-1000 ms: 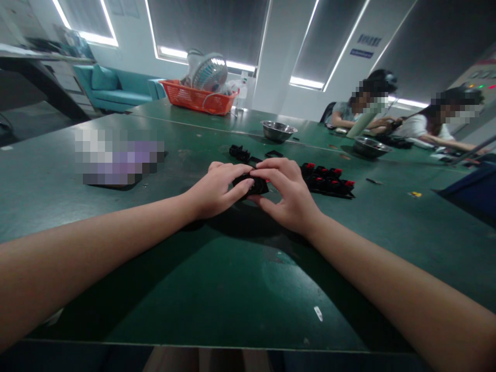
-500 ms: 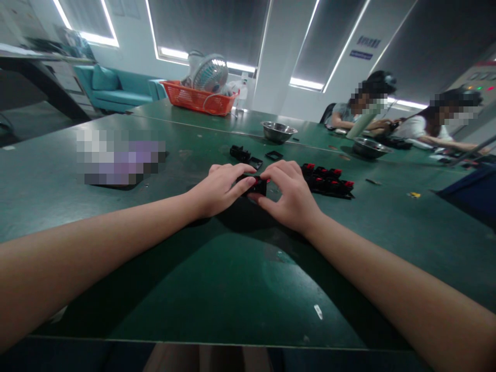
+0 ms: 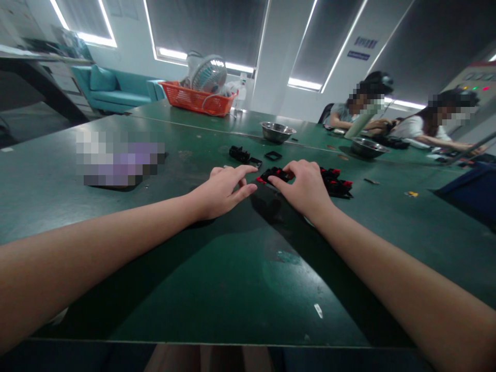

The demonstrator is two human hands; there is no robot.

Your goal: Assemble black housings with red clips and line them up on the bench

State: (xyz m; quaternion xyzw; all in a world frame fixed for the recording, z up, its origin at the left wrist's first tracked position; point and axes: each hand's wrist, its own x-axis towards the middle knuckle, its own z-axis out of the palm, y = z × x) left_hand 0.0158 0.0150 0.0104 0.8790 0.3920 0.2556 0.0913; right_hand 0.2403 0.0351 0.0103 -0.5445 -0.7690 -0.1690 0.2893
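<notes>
My right hand [image 3: 306, 188] is closed on a small black part with red tabs [image 3: 273, 174], held low over the green table [image 3: 217, 279] beside a row of like black-and-red parts [image 3: 336, 182]. My left hand [image 3: 222, 191] rests just left of it, fingers stretched out and loosely apart, holding nothing. Its fingertips point toward the part without touching it. Further back lie a few loose black pieces [image 3: 240, 153] and a small black frame [image 3: 273, 155].
A blurred-out flat thing [image 3: 116, 157] lies at the left. Two steel bowls [image 3: 277, 131] [image 3: 368, 148] stand behind. An orange basket [image 3: 197, 98] and a fan [image 3: 207, 72] are on the far table. Two people sit at the right rear.
My right hand has carried the black-and-red part to the right and away from me, toward the row. My left hand has let go of it and its fingers have spread.
</notes>
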